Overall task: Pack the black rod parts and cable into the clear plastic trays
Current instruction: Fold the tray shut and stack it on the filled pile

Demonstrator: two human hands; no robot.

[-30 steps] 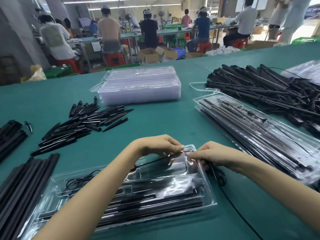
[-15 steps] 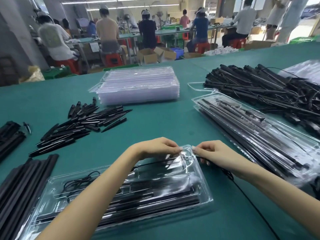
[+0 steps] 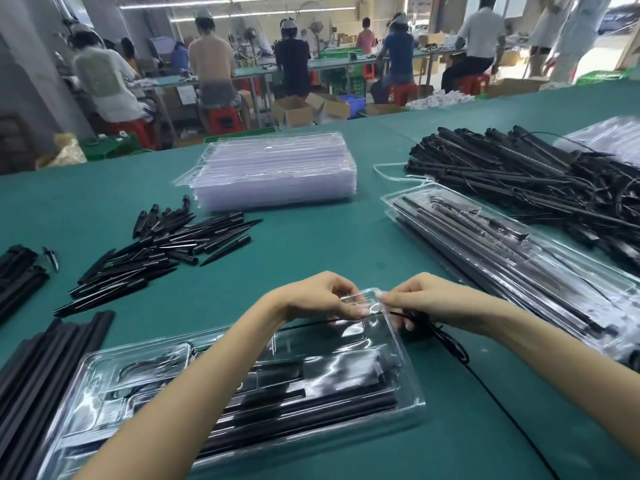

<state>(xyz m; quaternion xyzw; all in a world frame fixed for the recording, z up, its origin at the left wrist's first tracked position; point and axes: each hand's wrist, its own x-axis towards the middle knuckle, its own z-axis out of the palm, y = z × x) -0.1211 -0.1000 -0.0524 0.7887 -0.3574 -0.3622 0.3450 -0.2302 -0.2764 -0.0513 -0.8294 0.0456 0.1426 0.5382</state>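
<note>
A clear plastic tray (image 3: pixel 412 393) lies in front of me on the green table, with black rods (image 3: pixel 311 407) along its near side and a cable coil (image 3: pixel 138 372) at its left end. My left hand (image 3: pixel 318 296) pinches the tray's far right corner. My right hand (image 3: pixel 429 299) pinches a thin black cable (image 3: pixel 450 344) at that same corner. The cable runs from my fingers down to the right across the table.
A stack of empty clear trays (image 3: pixel 277 171) sits at the back centre. Packed trays (image 3: pixel 519 271) lie at the right, beside a heap of black parts with cables (image 3: pixel 519 171). Short black pointed pieces (image 3: pixel 156 251) and long rods (image 3: pixel 38 375) lie at the left.
Both hands have drawn closer together at the tray's far right corner. My right hand has lifted the cable up toward the corner.
</note>
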